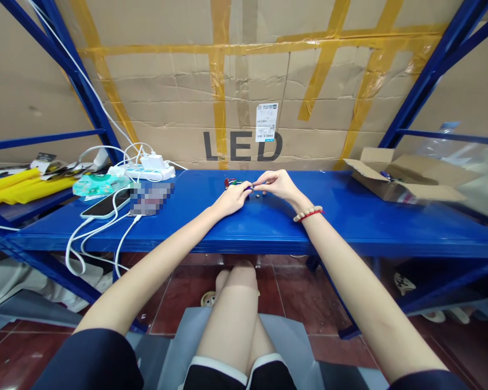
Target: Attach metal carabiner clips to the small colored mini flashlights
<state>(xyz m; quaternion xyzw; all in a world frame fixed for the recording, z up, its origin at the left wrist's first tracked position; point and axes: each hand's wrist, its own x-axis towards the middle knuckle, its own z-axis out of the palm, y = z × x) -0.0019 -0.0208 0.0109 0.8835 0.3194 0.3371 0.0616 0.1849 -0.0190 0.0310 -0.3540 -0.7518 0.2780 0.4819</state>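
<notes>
Centrally, your left hand (231, 199) and your right hand (278, 184) meet fingertip to fingertip over the blue shelf (350, 216). Both hands pinch the small dark part (250, 187) that sits between them, just above the shelf surface; its kind is too small to tell. A red and green cluster (231, 182) sits just behind your left fingers, and two tiny pieces (261, 193) lie on the shelf below your right fingers. A bead bracelet (308, 214) circles your right wrist. To your left lie a phone (106, 205), white cables (75, 244) and a white charger (153, 162); to your right, well apart, stands an open cardboard box (406, 181). A cardboard wall (244, 81) marked LED closes the rear.
</notes>
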